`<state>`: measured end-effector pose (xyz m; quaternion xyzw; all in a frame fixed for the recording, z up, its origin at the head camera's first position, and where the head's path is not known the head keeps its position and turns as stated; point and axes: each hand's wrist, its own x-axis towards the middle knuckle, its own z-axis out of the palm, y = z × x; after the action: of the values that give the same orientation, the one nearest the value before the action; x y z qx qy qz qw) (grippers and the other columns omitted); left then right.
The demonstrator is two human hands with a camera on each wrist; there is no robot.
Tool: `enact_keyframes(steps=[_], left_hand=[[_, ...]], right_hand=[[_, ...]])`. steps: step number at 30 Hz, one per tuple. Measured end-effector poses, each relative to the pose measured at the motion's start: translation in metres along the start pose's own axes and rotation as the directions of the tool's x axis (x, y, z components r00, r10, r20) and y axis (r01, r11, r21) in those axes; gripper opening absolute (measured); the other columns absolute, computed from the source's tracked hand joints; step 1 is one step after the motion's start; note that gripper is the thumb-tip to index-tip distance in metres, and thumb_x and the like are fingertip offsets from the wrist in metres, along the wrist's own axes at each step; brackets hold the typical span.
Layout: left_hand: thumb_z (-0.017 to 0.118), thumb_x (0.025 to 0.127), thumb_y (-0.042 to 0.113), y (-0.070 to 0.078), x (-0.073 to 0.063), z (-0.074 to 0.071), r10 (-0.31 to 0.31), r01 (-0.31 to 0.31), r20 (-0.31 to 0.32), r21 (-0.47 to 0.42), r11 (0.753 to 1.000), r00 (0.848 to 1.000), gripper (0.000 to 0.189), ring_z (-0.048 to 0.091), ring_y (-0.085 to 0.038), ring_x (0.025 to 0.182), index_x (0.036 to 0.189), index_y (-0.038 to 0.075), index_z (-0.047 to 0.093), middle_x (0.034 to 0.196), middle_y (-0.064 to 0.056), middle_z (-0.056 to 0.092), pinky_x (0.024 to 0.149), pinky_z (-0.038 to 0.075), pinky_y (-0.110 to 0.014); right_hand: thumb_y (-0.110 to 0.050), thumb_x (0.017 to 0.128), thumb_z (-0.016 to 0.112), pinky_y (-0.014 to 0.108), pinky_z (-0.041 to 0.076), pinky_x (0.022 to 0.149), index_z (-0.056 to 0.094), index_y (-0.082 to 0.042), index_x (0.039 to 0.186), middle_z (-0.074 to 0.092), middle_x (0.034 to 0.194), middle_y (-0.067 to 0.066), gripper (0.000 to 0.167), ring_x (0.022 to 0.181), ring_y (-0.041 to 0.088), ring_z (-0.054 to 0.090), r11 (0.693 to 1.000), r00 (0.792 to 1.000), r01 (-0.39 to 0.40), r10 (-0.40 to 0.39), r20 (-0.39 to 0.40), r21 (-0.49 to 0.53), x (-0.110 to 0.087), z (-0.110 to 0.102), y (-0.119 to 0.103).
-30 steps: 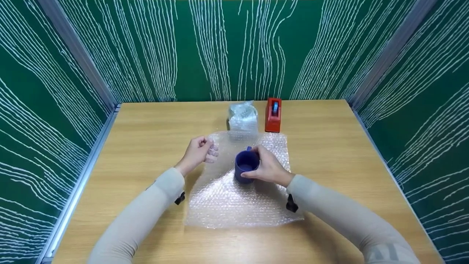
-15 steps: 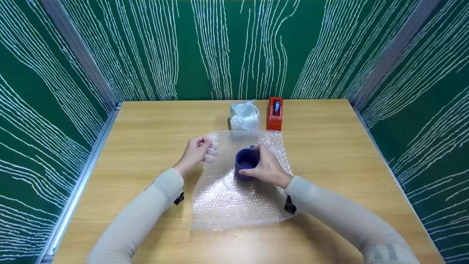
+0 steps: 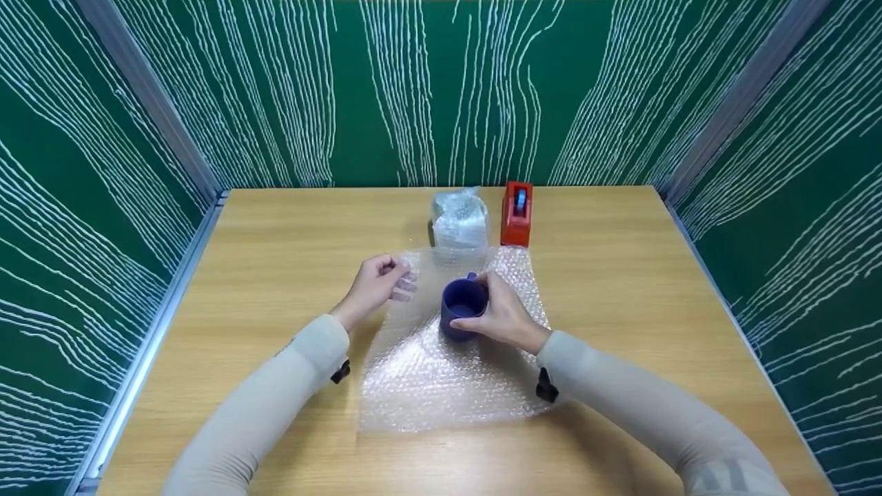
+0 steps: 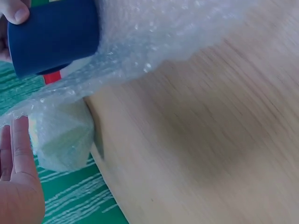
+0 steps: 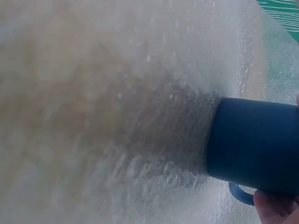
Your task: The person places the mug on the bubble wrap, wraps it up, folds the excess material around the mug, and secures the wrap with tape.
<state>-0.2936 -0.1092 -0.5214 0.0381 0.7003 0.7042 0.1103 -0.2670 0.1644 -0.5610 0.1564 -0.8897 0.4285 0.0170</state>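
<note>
A dark blue mug stands upright on a sheet of clear bubble wrap. My right hand grips the mug from the right, its thumb on the near side and its fingers close to the handle. In the right wrist view, fingertips touch the mug beside its handle. My left hand holds the left edge of the bubble wrap towards the far corner. Some of its fingers show through the wrap; in the left wrist view, the fingers are nearly straight beneath the raised edge.
Behind the sheet sits a bubble-wrapped bundle, its contents unclear. A red tape dispenser stands to its right. All this is on a wooden table, bordered by green panels with white lines at the back and sides.
The bubble wrap's near-left corner has shifted slightly right. My left hand's thumb and fingers have moved a little on the sheet's edge. The right hand keeps its grip on the mug, nearly still.
</note>
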Motion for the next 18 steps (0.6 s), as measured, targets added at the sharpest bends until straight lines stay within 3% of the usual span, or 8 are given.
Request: enact_keyframes(steps=[7,13,18], left_hand=[[0.061,0.110,0.009,0.004,-0.006,0.020,0.085,-0.090,0.075,0.068,0.994,0.994,0.018,0.078,-0.024,0.098,0.095,0.003,0.067,0.112,-0.021,0.078,0.082,0.069,-0.034],[0.063,0.109,0.013,0.005,-0.012,0.036,0.115,-0.145,0.168,0.176,0.974,0.979,0.017,0.068,-0.013,0.094,0.104,-0.001,0.071,0.104,-0.009,0.075,0.091,0.066,-0.032],[0.064,0.109,0.011,0.003,-0.012,0.044,0.137,-0.177,0.189,0.210,0.962,0.972,0.019,0.065,-0.010,0.087,0.103,-0.005,0.071,0.092,0.000,0.070,0.085,0.065,-0.028]], right_hand=[[-0.030,0.071,0.103,0.053,0.052,0.115,0.056,0.002,0.133,0.068,0.132,0.022,0.084,0.124,0.038,0.066,1.000,1.000,0.000,0.000,-0.016,0.021,-0.001,0.002,-0.001],[-0.028,0.072,0.103,0.054,0.052,0.115,0.056,0.004,0.133,0.068,0.131,0.022,0.084,0.124,0.038,0.066,0.999,1.000,-0.009,0.009,-0.003,0.046,-0.003,0.002,-0.001],[-0.022,0.073,0.102,0.054,0.055,0.113,0.055,0.005,0.137,0.068,0.133,0.024,0.084,0.124,0.039,0.066,0.997,1.000,0.001,-0.003,0.024,0.073,-0.004,-0.002,0.000]])
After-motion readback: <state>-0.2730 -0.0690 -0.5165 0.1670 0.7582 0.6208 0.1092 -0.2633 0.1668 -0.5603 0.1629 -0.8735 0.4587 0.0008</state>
